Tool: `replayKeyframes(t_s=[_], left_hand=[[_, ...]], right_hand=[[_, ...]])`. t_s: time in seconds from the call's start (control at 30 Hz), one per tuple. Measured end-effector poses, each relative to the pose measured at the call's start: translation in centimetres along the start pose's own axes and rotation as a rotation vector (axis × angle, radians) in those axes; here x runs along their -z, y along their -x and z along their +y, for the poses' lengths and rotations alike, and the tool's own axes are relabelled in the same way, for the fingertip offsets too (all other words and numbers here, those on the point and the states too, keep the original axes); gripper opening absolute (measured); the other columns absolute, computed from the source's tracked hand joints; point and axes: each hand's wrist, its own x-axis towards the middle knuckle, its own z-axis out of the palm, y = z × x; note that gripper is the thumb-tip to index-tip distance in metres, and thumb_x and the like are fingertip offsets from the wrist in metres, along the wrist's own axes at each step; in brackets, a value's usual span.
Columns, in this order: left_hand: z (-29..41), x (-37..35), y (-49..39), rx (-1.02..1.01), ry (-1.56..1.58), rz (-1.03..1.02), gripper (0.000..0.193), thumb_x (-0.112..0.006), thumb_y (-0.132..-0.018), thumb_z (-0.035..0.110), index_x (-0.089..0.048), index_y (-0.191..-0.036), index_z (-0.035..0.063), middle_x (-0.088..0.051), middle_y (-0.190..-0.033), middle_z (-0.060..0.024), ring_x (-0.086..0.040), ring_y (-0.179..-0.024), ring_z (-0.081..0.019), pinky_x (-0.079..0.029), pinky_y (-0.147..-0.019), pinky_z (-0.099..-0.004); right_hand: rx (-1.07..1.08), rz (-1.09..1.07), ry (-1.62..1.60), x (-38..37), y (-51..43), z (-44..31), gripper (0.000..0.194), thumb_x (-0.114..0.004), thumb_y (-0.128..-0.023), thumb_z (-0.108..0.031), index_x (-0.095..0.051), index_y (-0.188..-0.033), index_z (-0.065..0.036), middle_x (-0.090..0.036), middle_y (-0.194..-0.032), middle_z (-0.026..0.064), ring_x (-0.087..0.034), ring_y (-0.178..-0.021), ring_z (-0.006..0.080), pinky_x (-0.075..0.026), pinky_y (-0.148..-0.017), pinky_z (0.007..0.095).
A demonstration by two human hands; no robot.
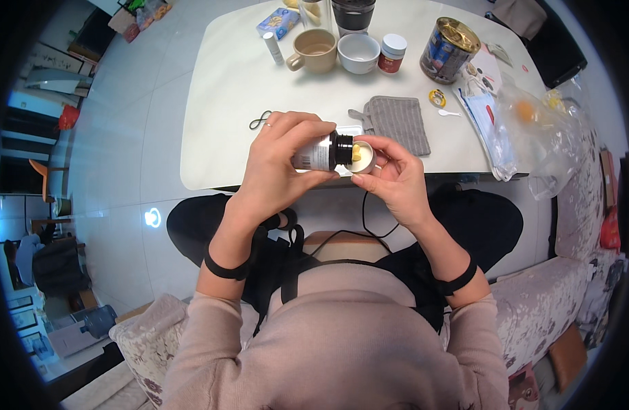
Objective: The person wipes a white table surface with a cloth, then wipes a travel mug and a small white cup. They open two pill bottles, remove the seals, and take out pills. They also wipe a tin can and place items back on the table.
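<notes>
My left hand is closed around a dark pill bottle with a pale label, tipped on its side with its mouth pointing right. At that mouth, my right hand holds a small round white cap between thumb and fingers. Yellow tablets lie inside the cap, next to the bottle's threaded neck. Partly hidden behind the hands is a white object on the table. A grey striped cloth lies just beyond my right hand, and a thin black loop lies beyond my left.
On the white table stand a beige mug, a white bowl, a red jar with a white lid, a white tube and a large tin. Face masks and a clear plastic bag lie at the right.
</notes>
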Motion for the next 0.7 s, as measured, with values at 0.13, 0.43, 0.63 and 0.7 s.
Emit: replayKeyframes(t_s=[0.13,0.43,0.63,0.7], left_hand=[[-0.3,-0.5,0.0,0.116,0.207,0.005,0.061,-0.09,-0.059,0.005,-0.065,-0.114,0.002,-0.064,-0.109,-0.0087,-0.061,-0.105,-0.0202,-0.049,-0.093,-0.0322],[-1.3,-1.4,0.6,0.479,0.975,0.192,0.059,-0.086,-0.064,-0.001,-0.06,-0.117,0.0004,-0.065,-0.113,-0.0084,-0.063,-0.104,-0.0157,-0.05,-0.094,-0.0298],[-2.4,-1.5,1.1,0.429,1.066,0.212,0.059,-0.085,-0.067,0.001,-0.059,-0.12,0.001,-0.064,-0.111,-0.007,-0.062,-0.104,-0.0152,-0.051,-0.092,-0.0291],[-2.3,-1.5,1.0,0.443,1.075,0.231,0.058,-0.084,-0.066,0.0,-0.059,-0.119,0.0014,-0.064,-0.111,-0.0066,-0.061,-0.104,-0.0153,-0.049,-0.094,-0.0297]], right_hand=[[0.02,-0.002,-0.014,0.0,0.0,-0.5,0.049,-0.069,-0.083,0.011,-0.051,-0.129,0.007,-0.055,-0.126,0.0132,-0.055,-0.118,0.0175,-0.051,-0.1,0.0311],[0.049,-0.029,0.028,1.3,0.1,-3.2,0.062,-0.073,-0.086,-0.006,-0.042,-0.138,0.007,-0.057,-0.128,0.0187,-0.059,-0.116,0.0227,-0.049,-0.099,0.0322],[0.031,-0.067,0.036,-0.4,-0.7,-7.8,0.063,-0.074,-0.088,-0.023,-0.043,-0.134,0.006,-0.06,-0.124,0.0221,-0.063,-0.11,0.0276,-0.052,-0.092,0.0343],[0.033,-0.134,0.121,-2.1,0.1,-11.3,0.051,-0.07,-0.089,-0.012,-0.048,-0.132,0.006,-0.059,-0.123,0.016,-0.058,-0.115,0.0195,-0.048,-0.098,0.0312]])
